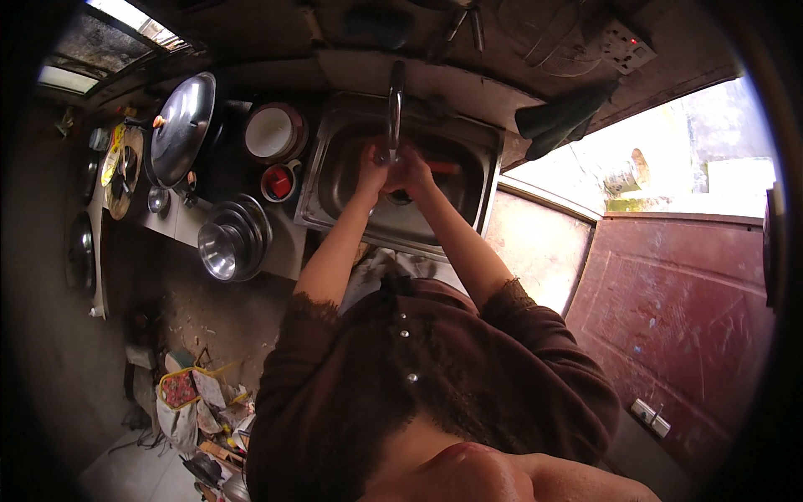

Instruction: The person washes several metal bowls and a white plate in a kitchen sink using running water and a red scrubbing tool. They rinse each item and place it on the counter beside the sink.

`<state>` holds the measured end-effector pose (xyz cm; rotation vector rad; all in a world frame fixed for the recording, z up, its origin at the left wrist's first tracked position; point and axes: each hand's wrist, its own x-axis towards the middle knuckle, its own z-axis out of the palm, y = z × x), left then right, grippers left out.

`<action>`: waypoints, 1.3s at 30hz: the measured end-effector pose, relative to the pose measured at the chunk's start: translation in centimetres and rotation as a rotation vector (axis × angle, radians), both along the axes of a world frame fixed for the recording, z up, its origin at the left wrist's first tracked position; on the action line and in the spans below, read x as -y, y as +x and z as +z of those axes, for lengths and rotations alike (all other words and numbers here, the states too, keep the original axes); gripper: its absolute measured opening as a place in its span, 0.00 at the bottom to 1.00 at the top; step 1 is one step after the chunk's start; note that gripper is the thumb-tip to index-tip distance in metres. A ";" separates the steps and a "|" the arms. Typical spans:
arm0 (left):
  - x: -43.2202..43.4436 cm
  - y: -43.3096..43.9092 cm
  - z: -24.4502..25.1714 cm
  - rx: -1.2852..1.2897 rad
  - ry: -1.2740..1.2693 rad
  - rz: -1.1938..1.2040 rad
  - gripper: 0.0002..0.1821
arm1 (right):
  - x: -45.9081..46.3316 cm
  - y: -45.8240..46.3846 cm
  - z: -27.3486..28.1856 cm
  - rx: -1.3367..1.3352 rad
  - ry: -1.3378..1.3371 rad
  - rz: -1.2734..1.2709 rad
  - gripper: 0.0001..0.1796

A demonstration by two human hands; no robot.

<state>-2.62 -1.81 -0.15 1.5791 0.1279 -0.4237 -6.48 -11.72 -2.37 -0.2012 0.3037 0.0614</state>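
My left hand (374, 168) and my right hand (411, 169) are close together under the spout of a chrome faucet (395, 106), over a stainless steel sink (342, 216). A small bright patch shows at the spout's mouth between them, perhaps water. The fingers are blurred and partly behind the spout, so whether they hold anything cannot be told. Beside my right hand, a red object (446, 168) lies in the basin. The dark drain (399, 198) shows just below the hands.
Left of the sink stand a mug (292, 188) with something red inside, stacked bowls (268, 133), nested steel bowls (221, 251) and a large lidded pan (183, 130). A dark cloth (564, 119) hangs at the right, near a red door (677, 314). Clutter lies on the floor at lower left.
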 end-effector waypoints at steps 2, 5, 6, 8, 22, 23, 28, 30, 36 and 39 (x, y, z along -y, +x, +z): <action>-0.7 -0.5 -0.2 0.249 0.090 -0.054 0.19 | -1.7 0.9 0.7 -0.117 -0.250 0.014 0.14; -1.8 -1.4 1.1 0.334 0.456 -0.227 0.22 | -3.4 1.9 1.2 -0.307 -1.067 -0.028 0.16; -2.1 -1.8 1.8 0.326 0.611 -0.294 0.23 | -3.6 2.1 1.2 -0.251 -1.285 -0.008 0.16; -2.6 -2.3 3.1 0.401 0.643 -0.333 0.19 | -3.7 2.1 1.3 -0.172 -1.635 -0.012 0.19; -3.3 -3.1 9.2 0.723 0.813 -0.547 0.09 | -3.4 4.7 -1.4 -0.517 -0.613 -0.115 0.14; -3.5 -3.2 9.3 0.727 0.801 -0.548 0.08 | -3.3 4.7 -1.8 -0.503 -0.509 -0.079 0.13; -6.0 -1.9 10.8 0.800 0.767 -0.730 0.08 | -2.0 3.7 -3.9 -0.367 0.069 0.192 0.11; -8.0 -0.8 12.9 0.879 0.806 -0.854 0.09 | -1.6 3.6 -4.5 0.075 -0.472 0.259 0.13; -14.6 2.5 27.9 1.042 1.010 -0.721 0.08 | -0.2 1.5 -2.4 0.468 -0.173 0.362 0.20; -17.3 4.4 38.2 1.227 1.147 -0.477 0.06 | 1.4 -0.9 -1.2 0.454 -0.127 0.383 0.19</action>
